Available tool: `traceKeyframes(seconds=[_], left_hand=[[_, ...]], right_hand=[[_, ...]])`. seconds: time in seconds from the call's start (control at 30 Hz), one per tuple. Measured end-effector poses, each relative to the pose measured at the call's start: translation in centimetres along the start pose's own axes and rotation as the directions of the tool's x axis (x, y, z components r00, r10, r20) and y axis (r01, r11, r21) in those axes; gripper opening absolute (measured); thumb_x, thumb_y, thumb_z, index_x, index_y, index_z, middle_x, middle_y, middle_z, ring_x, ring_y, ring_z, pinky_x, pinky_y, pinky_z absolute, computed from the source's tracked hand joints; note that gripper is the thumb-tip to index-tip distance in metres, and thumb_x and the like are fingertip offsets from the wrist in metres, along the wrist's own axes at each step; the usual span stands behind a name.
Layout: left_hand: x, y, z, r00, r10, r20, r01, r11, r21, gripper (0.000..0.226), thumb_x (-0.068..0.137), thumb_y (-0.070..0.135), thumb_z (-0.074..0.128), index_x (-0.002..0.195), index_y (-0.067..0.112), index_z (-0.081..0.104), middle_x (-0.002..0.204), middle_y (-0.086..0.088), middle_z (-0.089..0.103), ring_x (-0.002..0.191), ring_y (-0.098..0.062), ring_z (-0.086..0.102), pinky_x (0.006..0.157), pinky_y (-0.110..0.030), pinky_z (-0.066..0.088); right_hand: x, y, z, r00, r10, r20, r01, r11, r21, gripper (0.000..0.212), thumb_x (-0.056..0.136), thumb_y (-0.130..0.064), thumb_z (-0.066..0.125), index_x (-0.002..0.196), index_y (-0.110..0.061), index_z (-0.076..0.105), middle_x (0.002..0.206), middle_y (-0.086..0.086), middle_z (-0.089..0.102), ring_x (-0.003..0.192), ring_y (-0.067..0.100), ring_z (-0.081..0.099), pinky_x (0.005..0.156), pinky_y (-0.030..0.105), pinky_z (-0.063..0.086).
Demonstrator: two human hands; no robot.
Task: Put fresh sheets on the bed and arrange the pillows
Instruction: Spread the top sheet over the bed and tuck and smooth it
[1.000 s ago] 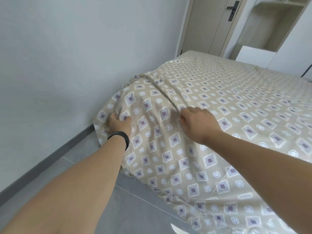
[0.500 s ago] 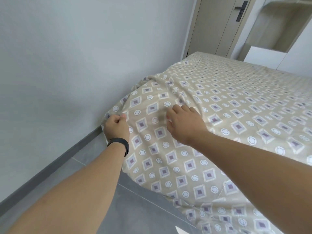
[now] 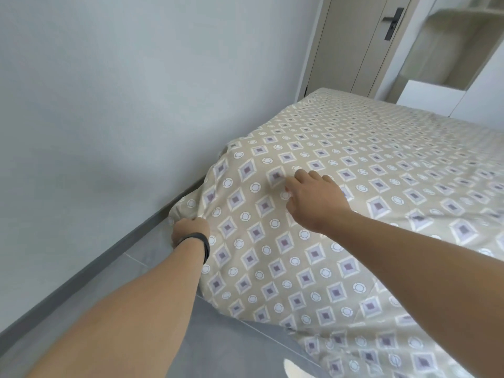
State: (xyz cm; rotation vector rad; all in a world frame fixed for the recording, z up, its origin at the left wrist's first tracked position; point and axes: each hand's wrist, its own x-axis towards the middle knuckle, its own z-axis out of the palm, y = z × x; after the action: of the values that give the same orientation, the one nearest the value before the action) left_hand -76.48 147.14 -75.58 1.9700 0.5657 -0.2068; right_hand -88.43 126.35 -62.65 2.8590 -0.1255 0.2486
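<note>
Smoothing the sheet at the bed's corner.
The left hand [image 3: 190,231] grips the beige diamond-patterned cotton sheet [image 3: 341,170] at the wall-side corner; the right hand [image 3: 316,201], fingers loosely curled, rests on top of it.

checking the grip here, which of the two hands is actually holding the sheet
The left hand, with the black wristband, grips the sheet at the bed corner by the wall; the right hand only rests on top.

The sheet [image 3: 341,186] is beige, printed with purple-centred diamonds and small white rings. The wall [image 3: 122,91] is pale grey, its skirting [image 3: 114,255] darker grey, like the floor tiles [image 3: 231,347]. The door [image 3: 351,42] is tan with a black handle [image 3: 392,23]. A black band [image 3: 200,242] circles one wrist.
</note>
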Motion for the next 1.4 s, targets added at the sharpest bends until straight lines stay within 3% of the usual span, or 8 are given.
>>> traceKeyframes(seconds=[0.17, 0.33, 0.57, 0.83, 0.97, 1.07, 1.17, 1.4], left_hand=[[-5.6, 3.8, 3.8, 0.930, 0.339, -0.142, -0.328, 0.940, 0.095, 0.066, 0.084, 0.027, 0.067, 0.143, 0.016, 0.039, 0.150, -0.010, 0.037, 0.135, -0.034, 0.039, 0.106, -0.046, 0.040], [-14.7, 8.1, 9.5, 0.508, 0.846, 0.164, -0.855, 0.473, 0.213, 0.077, 0.086, 0.018, 0.059, 0.154, 0.028, 0.026, 0.164, 0.002, 0.015, 0.152, -0.025, 0.009, 0.123, -0.045, 0.017], [-23.0, 7.2, 16.4, 0.142, 0.872, 0.469, -0.966, 0.019, 0.257, 0.067, 0.087, 0.020, 0.052, 0.150, 0.032, 0.032, 0.161, 0.006, 0.027, 0.152, -0.024, 0.012, 0.125, -0.042, 0.005], [-29.5, 7.1, 20.6, 0.022, 0.841, 0.541, -0.965, -0.123, 0.232, 0.066, 0.087, 0.024, 0.052, 0.150, 0.032, 0.035, 0.156, 0.010, 0.034, 0.148, -0.020, 0.021, 0.125, -0.043, 0.005], [-33.5, 5.8, 23.8, -0.024, 0.821, 0.571, -0.965, -0.168, 0.201, 0.074, 0.086, 0.029, 0.053, 0.154, 0.035, 0.026, 0.163, 0.011, 0.022, 0.152, -0.022, 0.011, 0.125, -0.044, 0.001], [-35.6, 5.6, 25.2, -0.062, 0.796, 0.602, -0.970, -0.191, 0.153, 0.078, 0.084, 0.027, 0.055, 0.155, 0.036, 0.024, 0.162, 0.011, 0.023, 0.153, -0.021, 0.009, 0.125, -0.044, -0.001], [-36.7, 5.6, 25.7, -0.059, 0.786, 0.616, -0.973, -0.182, 0.140, 0.078, 0.083, 0.026, 0.054, 0.154, 0.037, 0.025, 0.162, 0.012, 0.025, 0.152, -0.020, 0.010, 0.124, -0.044, -0.001], [-37.8, 4.9, 25.5, -0.067, 0.809, 0.583, -0.980, -0.165, 0.116, 0.075, 0.080, 0.025, 0.053, 0.152, 0.032, 0.033, 0.155, 0.006, 0.034, 0.146, -0.023, 0.024, 0.124, -0.046, 0.010]], right_hand=[[-3.5, 4.7, 1.1, 0.996, 0.087, 0.024, -0.087, 0.996, 0.022, 0.046, 0.098, -0.032, 0.042, 0.143, -0.030, 0.040, 0.136, -0.001, 0.045, 0.121, 0.024, 0.045, 0.099, 0.038, 0.038], [-10.6, 13.1, 2.5, 0.953, 0.300, 0.050, -0.303, 0.950, 0.075, 0.048, 0.103, -0.039, 0.039, 0.149, -0.035, 0.028, 0.153, -0.006, 0.037, 0.134, 0.025, 0.040, 0.107, 0.044, 0.037], [-22.5, 22.6, 5.6, 0.882, 0.468, 0.052, -0.471, 0.878, 0.084, 0.068, 0.102, -0.047, 0.045, 0.159, -0.036, 0.011, 0.166, -0.005, 0.021, 0.151, 0.024, 0.020, 0.122, 0.042, 0.018], [-29.0, 25.0, 9.8, 0.594, 0.769, -0.239, -0.590, 0.617, 0.521, 0.053, 0.092, -0.023, 0.064, 0.141, -0.017, 0.044, 0.139, 0.017, 0.042, 0.127, 0.039, 0.038, 0.109, 0.045, 0.027], [-30.3, 25.9, 11.1, 0.432, 0.892, 0.133, -0.608, 0.179, 0.773, 0.037, 0.094, -0.037, 0.062, 0.121, -0.016, 0.049, 0.113, 0.000, 0.054, 0.109, 0.027, 0.052, 0.094, 0.041, 0.041], [-30.3, 26.7, 11.0, 0.584, 0.674, 0.452, -0.540, -0.093, 0.836, 0.035, 0.093, -0.049, 0.063, 0.105, -0.016, 0.065, 0.096, -0.005, 0.071, 0.093, 0.019, 0.067, 0.080, 0.032, 0.051], [-30.3, 26.0, 11.3, 0.759, 0.457, 0.464, -0.437, -0.172, 0.883, 0.017, 0.090, -0.024, 0.075, 0.105, -0.017, 0.075, 0.098, -0.005, 0.078, 0.090, 0.010, 0.072, 0.066, 0.015, 0.051], [-32.0, 26.7, 11.4, 0.799, 0.197, 0.569, -0.568, -0.065, 0.820, 0.011, 0.094, -0.021, 0.071, 0.094, -0.010, 0.071, 0.092, 0.004, 0.075, 0.090, 0.021, 0.072, 0.080, 0.033, 0.059]])
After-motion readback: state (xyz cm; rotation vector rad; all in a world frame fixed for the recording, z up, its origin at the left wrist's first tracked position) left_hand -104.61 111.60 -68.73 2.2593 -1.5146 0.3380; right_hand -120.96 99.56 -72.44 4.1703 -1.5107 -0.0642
